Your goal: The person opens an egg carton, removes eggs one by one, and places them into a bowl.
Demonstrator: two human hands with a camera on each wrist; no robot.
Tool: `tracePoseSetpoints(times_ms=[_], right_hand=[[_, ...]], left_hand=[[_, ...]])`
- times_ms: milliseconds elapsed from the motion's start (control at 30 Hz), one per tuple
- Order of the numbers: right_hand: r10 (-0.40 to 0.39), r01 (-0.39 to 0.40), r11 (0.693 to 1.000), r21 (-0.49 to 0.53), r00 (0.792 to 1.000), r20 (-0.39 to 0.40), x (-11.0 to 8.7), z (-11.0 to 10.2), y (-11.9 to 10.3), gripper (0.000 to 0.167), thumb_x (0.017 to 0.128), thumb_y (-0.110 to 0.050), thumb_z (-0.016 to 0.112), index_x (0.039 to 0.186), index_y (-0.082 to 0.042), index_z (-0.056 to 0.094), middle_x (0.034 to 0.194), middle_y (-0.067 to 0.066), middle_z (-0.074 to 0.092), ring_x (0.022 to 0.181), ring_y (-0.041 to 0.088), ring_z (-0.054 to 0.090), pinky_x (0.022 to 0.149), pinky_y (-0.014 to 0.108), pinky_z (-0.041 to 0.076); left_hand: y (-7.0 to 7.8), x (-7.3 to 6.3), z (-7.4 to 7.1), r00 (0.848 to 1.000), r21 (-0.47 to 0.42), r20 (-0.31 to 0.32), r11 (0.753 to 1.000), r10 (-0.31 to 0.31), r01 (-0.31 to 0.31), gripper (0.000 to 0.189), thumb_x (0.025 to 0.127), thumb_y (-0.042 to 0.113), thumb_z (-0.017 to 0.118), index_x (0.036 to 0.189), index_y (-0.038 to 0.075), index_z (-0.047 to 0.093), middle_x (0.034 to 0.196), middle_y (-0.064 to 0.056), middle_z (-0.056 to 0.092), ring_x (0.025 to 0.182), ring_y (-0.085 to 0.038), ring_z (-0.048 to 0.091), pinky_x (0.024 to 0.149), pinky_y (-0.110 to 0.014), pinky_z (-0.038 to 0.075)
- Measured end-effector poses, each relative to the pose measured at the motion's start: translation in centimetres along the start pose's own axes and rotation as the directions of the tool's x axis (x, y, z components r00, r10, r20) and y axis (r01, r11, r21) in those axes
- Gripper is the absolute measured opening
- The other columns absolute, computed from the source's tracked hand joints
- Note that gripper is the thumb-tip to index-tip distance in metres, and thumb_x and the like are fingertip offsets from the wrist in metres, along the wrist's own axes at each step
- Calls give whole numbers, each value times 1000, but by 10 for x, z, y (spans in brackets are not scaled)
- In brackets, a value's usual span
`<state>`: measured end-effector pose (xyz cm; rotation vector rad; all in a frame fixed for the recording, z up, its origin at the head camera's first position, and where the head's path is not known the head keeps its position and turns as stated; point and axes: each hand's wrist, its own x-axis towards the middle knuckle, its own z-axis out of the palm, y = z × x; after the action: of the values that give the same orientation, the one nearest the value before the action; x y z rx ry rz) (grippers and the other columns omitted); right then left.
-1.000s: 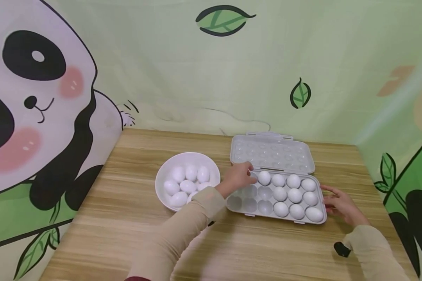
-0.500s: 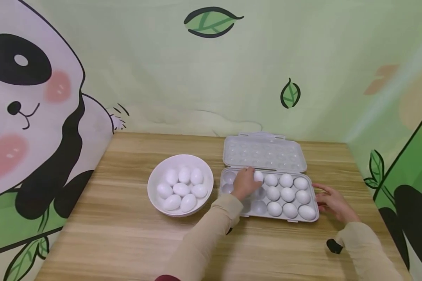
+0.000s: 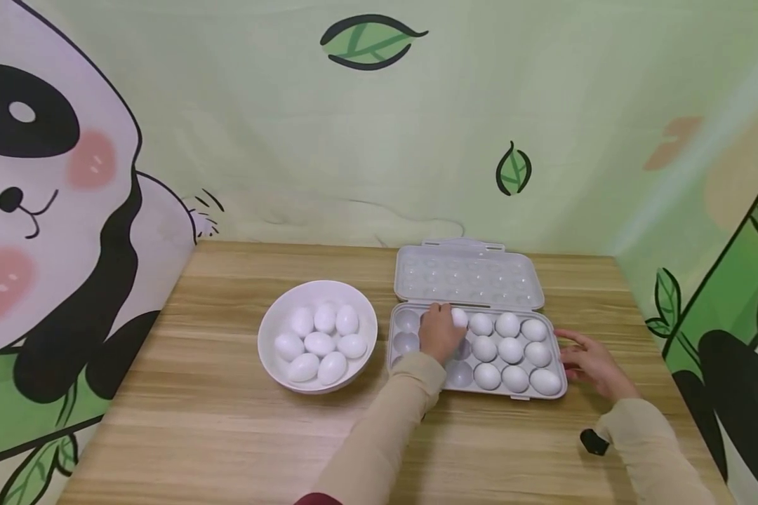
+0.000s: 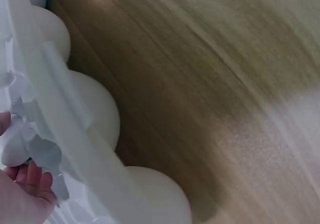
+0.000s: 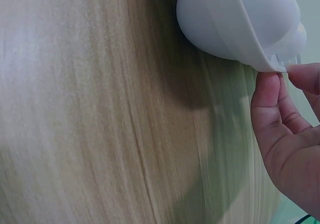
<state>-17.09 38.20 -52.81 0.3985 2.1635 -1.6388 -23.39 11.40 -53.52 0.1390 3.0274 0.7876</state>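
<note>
A clear plastic egg carton [image 3: 410, 389] lies on the table, its hinged lid [image 3: 470, 277] folded back. White eggs [image 3: 511, 350] fill its right-hand cups, while several cups at the left are bare. My left hand [image 3: 441, 337] reaches over the carton's left half. In the left wrist view its thumb and curled fingers [image 4: 34, 178] are around a white egg [image 4: 15, 151] down among the cups; the head view hides that egg. My right hand [image 3: 596, 365] is at the carton's right end, thumb and finger pinching the rim [image 5: 277, 69] in the right wrist view.
Left of the carton stands a white bowl [image 3: 268, 365] with several white eggs in it. The wood-grain table [image 3: 227, 435] meets a wall hanging [image 3: 259, 140] with a panda and leaves. A black wrist device [image 3: 594, 442] sits by the right cuff.
My left hand has moved from the carton's back left edge to lower over its cups. The right hand keeps its place at the carton's end. The head view has shifted slightly right.
</note>
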Motion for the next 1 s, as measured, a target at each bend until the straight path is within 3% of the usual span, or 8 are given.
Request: tracePoseSetpoints(times_ms=[233,367,500,700,800,1000], right_hand=[[17,-17,1000,0,1000,6,1,3,-2,56,87,-8,50,137,-5,25,84,-12,54,75,5,53,64,25,47],[13,-13,1000,0,1000,11,1,4,-3,55,87,-7,48,137,-5,24,84,-10,54,75,5,53,64,25,47],[8,-8,1000,-8,1000,7,0,4,-3,54,87,-6,47,136,-5,25,84,-10,54,74,5,53,64,25,47],[10,-10,1000,-8,1000,4,1,3,-2,54,87,-8,48,137,-6,26,84,-10,54,74,5,54,64,24,47],[14,-14,1000,-10,1000,4,1,3,-2,55,87,-8,48,137,-5,25,83,-9,54,73,5,54,63,24,47],[5,-5,1000,-15,1000,18,-2,3,-4,56,87,-6,47,137,-2,21,84,-8,54,73,6,54,63,25,47]], left_hand=[[-8,1,6,999,-24,-44,1000,0,-2,47,68,34,69,106,9,56,99,-6,56,90,-22,55,74,-31,46],[-11,2,-2,999,-171,-14,984,-41,38,46,67,33,69,104,9,56,94,-5,61,85,-20,57,71,-29,46],[-14,9,-14,994,-366,59,924,-92,107,38,66,31,69,93,8,56,83,-5,62,73,-18,56,62,-25,43],[-19,24,-42,973,-514,160,828,-165,225,38,72,32,61,97,4,55,89,-8,61,78,-18,53,67,-25,43],[-22,34,-59,972,-539,184,812,-146,224,37,73,32,59,97,4,55,88,-7,59,76,-16,52,65,-23,41],[-32,51,-101,964,-635,263,747,-30,196,36,76,28,59,98,1,51,78,-2,52,64,-10,49,58,-17,43]])
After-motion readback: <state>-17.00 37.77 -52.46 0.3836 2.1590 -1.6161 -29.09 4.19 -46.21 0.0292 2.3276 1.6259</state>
